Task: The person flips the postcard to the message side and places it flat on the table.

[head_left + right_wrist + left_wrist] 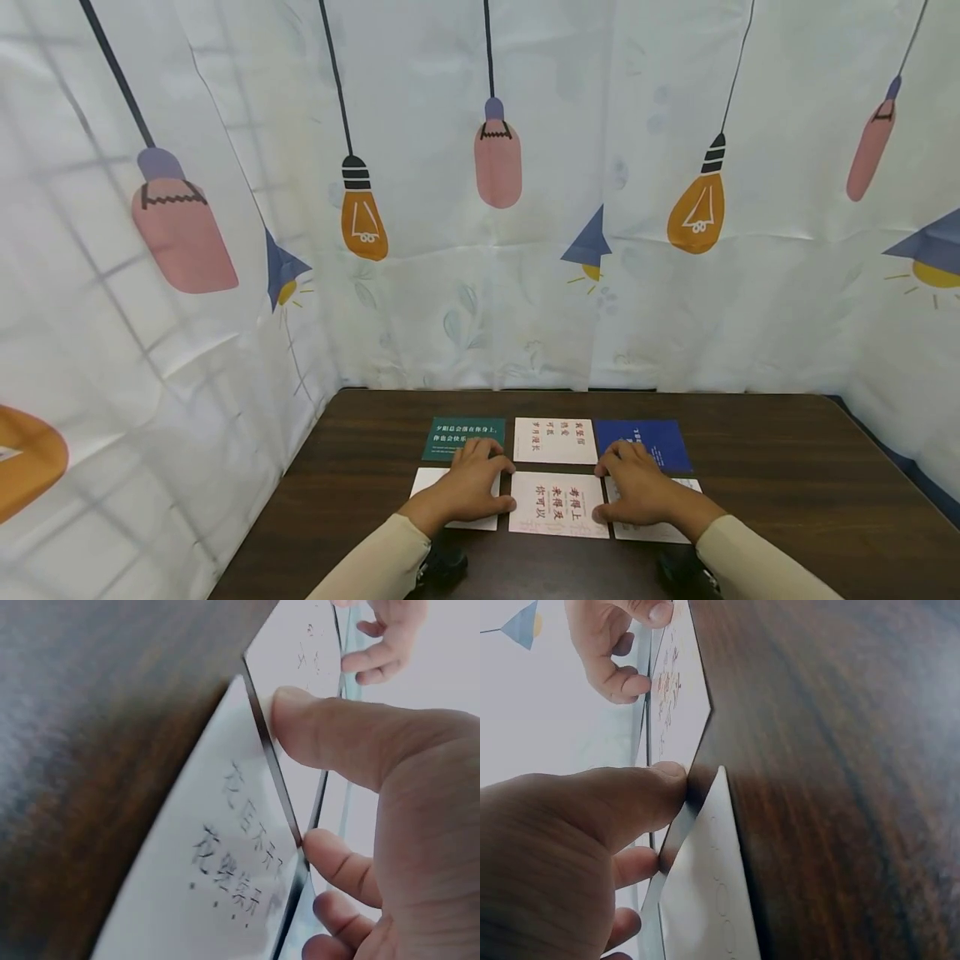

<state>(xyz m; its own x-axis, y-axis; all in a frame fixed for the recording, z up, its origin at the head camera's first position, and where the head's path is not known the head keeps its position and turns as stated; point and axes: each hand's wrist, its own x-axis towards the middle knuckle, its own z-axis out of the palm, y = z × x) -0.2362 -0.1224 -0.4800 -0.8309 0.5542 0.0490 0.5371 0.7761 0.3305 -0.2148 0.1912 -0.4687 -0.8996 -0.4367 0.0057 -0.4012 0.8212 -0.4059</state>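
Note:
A pale card with red characters (558,505) lies flat in the middle of the front row, between both hands. At its left edge my left hand (463,487) rests its thumb (671,780), index fingertip close to the far left corner. My right hand (643,492) mirrors this at the right edge, its thumb (300,720) touching the card. Beneath the left hand is a white card (705,885), partly covered. Another white card with dark characters (217,847) sits under the right hand, also partly covered. The fingers of both hands are loosely bent, and neither lifts a card.
Behind lie a green card (442,429), a white card with red characters (555,442) and a blue card (667,446), forming a back row. The dark wooden table (787,467) extends around them. A white curtain with printed lamps (427,317) hangs beyond its far edge.

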